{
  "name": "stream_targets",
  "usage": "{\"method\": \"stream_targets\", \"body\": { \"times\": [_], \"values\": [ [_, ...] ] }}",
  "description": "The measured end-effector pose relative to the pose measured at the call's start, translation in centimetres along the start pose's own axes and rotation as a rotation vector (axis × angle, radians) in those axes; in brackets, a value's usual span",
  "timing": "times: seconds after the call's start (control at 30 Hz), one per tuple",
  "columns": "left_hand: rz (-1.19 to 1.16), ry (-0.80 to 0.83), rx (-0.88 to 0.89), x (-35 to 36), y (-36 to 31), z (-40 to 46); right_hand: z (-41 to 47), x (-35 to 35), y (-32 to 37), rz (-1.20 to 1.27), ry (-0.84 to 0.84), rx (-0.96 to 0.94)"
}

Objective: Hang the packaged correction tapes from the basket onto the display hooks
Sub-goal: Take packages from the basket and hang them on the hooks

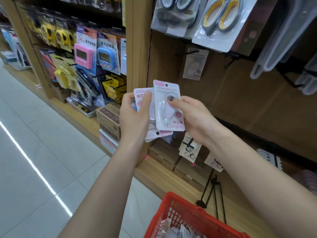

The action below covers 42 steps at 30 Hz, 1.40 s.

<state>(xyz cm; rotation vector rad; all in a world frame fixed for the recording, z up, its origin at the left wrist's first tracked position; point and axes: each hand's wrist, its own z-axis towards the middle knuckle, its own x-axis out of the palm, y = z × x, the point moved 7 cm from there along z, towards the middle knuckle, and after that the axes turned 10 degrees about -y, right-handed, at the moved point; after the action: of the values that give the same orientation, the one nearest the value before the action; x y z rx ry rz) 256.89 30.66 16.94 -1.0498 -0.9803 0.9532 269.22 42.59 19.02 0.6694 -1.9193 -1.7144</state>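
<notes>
My left hand (pixel 135 114) grips a small stack of pink and white correction tape packs (pixel 151 127), thumb across the top one. My right hand (pixel 190 115) pinches a single upright pack (pixel 169 107) by its front, just right of the stack and overlapping it. Both are held in front of the brown display board. A black display hook (pixel 190 52) sticks out above, with one correction tape pack (pixel 195 65) hanging on it. The red basket (pixel 185 208) sits low at the bottom, with more packs inside.
Packaged scissors (pixel 219 21) hang above the hook. A wooden post (pixel 139 57) separates this board from a rack of timers (pixel 96 55) on the left. Cardboard boxes (pixel 109 117) and other hanging packs (pixel 189 146) sit below my hands. Tiled floor lies to the left.
</notes>
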Motion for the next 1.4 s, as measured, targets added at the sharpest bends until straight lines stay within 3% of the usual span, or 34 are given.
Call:
{"method": "stream_targets", "body": {
  "times": [0.13,0.3,0.6,0.77,1.07,1.4],
  "values": [
    [-0.002,-0.035,-0.045,-0.5,0.5,0.5,0.5,-1.4,1.5,0.084,-0.162,-0.136],
    [0.036,-0.1,-0.033,-1.1,0.5,1.0,1.5,-0.6,3.8,0.017,-0.23,-0.311],
    [0.122,-0.143,0.024,-1.3,0.2,0.9,4.3,0.9,4.8,0.084,-0.361,-0.364],
    [0.146,-0.134,0.043,-1.2,0.3,0.8,6.8,0.5,3.9,0.072,-0.447,-0.308],
    [0.123,-0.069,0.066,-0.3,0.0,0.4,12.3,-2.9,5.2,-0.018,-0.605,-0.025],
    [0.053,0.05,0.049,1.4,0.0,-0.7,13.7,-5.0,1.9,-0.139,-0.49,0.178]
  ]
}}
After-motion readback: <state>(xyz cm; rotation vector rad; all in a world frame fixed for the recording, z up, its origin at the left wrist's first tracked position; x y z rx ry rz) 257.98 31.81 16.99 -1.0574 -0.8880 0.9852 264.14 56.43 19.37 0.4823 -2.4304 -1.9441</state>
